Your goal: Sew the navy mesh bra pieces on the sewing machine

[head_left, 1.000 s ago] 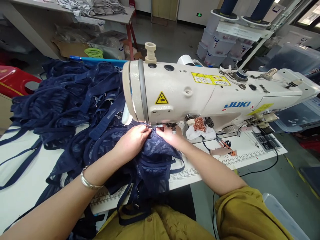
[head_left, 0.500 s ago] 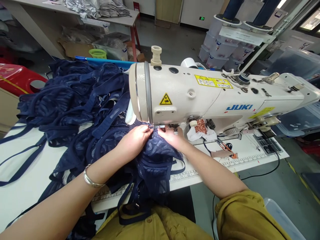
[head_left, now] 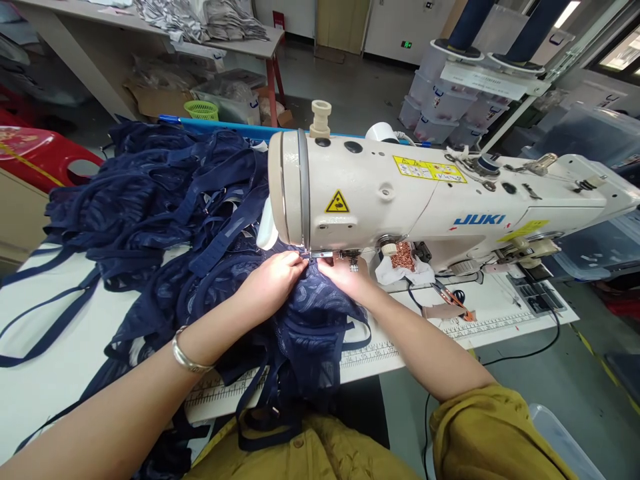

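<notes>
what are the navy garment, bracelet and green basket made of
Navy garment: probably synthetic mesh or lace, slightly sheer, with a swirling pattern and soft sheen. Bracelet: likely metal, polished silver-coloured, from its bright highlights. Green basket: probably plastic, from its even colour and openwork wall.

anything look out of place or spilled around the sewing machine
Nothing looks spilled or damaged. Slightly untidy: a navy strap loops past the white table's front edge, while most of the navy garments lie on top.
</notes>
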`<action>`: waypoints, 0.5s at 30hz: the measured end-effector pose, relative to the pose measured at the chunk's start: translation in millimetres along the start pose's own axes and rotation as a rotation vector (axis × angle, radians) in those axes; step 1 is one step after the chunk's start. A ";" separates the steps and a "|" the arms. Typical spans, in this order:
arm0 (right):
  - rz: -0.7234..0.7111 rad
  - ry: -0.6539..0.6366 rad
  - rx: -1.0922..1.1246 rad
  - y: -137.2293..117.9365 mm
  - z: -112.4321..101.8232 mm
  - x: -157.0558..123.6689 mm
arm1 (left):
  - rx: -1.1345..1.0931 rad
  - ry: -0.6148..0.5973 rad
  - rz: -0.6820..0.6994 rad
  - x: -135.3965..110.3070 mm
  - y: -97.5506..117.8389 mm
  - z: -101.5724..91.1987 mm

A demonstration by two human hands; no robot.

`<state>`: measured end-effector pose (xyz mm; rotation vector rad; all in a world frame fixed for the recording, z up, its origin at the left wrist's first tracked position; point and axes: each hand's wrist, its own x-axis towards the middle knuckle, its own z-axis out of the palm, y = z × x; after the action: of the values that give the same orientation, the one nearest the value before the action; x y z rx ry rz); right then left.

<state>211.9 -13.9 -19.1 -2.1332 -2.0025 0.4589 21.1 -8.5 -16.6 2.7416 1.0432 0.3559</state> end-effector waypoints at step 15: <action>-0.009 0.035 -0.018 3.0 5.0 0.3 | 0.181 0.071 0.025 -0.7 7.4 -6.7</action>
<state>213.1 -14.2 -24.9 -2.1270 -2.0037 0.4007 23.3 -13.8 -8.4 2.9241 1.1103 0.3826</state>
